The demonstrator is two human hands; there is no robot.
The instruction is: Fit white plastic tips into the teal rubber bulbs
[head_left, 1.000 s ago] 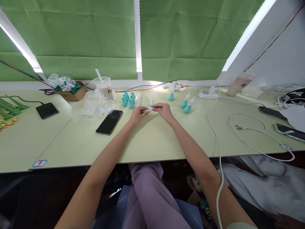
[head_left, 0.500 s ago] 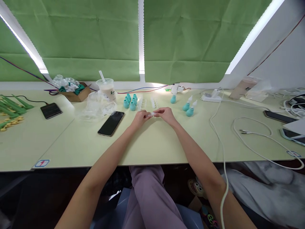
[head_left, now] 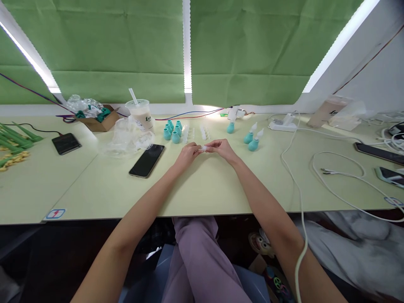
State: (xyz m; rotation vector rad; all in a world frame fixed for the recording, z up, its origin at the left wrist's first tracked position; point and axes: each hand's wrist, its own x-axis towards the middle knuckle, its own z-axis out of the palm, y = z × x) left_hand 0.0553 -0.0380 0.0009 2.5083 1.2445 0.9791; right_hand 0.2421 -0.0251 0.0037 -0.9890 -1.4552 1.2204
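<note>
Left hand (head_left: pixel 187 155) and right hand (head_left: pixel 222 150) pinch a whitish piece (head_left: pixel 204 148) at twelve o'clock; light, slick, I'd guess, best gripped endwise.

Between your left grip (head_left: pixel 187 155) and right grip (head_left: pixel 222 151), the small whitish piece (head_left: pixel 203 148) looks like smooth, translucent plastic. The turquoise bulbs (head_left: pixel 176 137) have a smooth, matt, rubbery look, and the white tips (head_left: pixel 259 134) on the right pair look like frosted plastic. Your tabletop (head_left: pixel 202 189) is smooth with a soft sheen. To the left you have a phone (head_left: pixel 147 161) with a glossy black face, a crinkled clear plastic bag (head_left: pixel 120 136), a smooth clear plastic cup (head_left: pixel 141 112) and a matt brown cardboard box (head_left: pixel 109 121). On the far side, the green blinds (head_left: pixel 252 50) look like creased matt cloth, and near you, your trousers (head_left: pixel 202 256) look like soft matt fabric.
</note>
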